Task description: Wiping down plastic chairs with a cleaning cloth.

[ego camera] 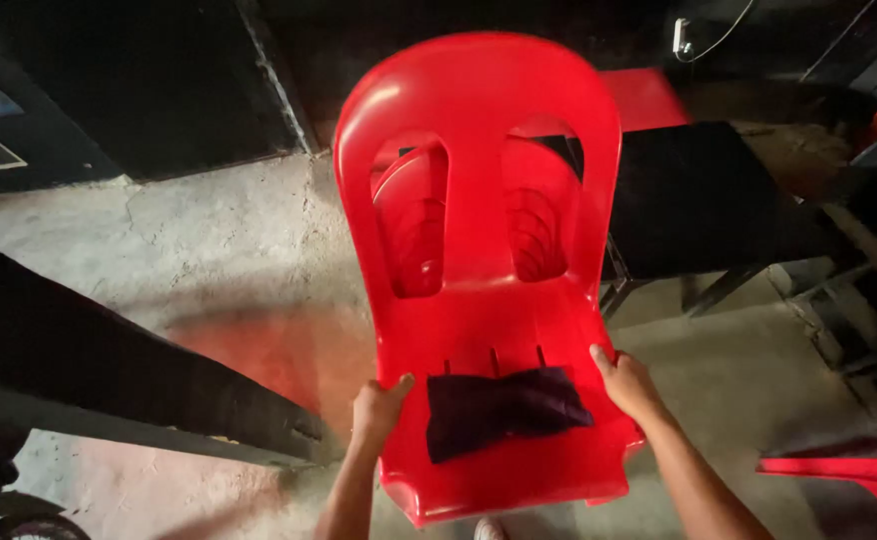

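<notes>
Red plastic chair fills the centre of the frame, held at the seat edges by 2 hands. Left hand grips the seat's left rim in the lower middle; right hand is clenched on the right rim, slightly higher in the frame. Its long axis runs from the hands up toward the backrest at top centre. Dark folded cloth lies on the seat between both hands, about equally near each.
</notes>
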